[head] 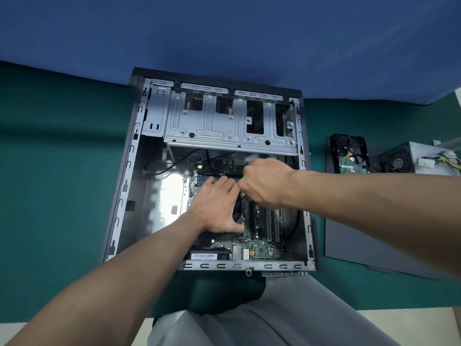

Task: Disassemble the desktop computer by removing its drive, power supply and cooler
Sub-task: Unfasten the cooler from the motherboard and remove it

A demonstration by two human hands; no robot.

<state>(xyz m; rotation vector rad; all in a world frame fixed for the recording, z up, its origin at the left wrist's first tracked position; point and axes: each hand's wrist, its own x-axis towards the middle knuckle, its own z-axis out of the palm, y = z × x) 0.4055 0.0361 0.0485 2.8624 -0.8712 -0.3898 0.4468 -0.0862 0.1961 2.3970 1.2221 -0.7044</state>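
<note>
The metal case [129,171] lies open on green cloth [62,171]. The left hand [214,206] rests flat on the black cooler [238,211], still sitting on the green board [262,248], fingers pretty straight and thumb against its side. The right hand [262,181] is curled tight just beside it; can't tell what it's gripping. Off right, the drive [349,153] and the boxy grey power supply [411,156] with its honeycomb vent sit by a flat dark panel [361,240].

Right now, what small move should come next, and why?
Probably loosen the cooler and lift it out: the drive and power supply already lie outside the case, the left hand rests on the cooler, and the right hand is curled at its edge.
</note>
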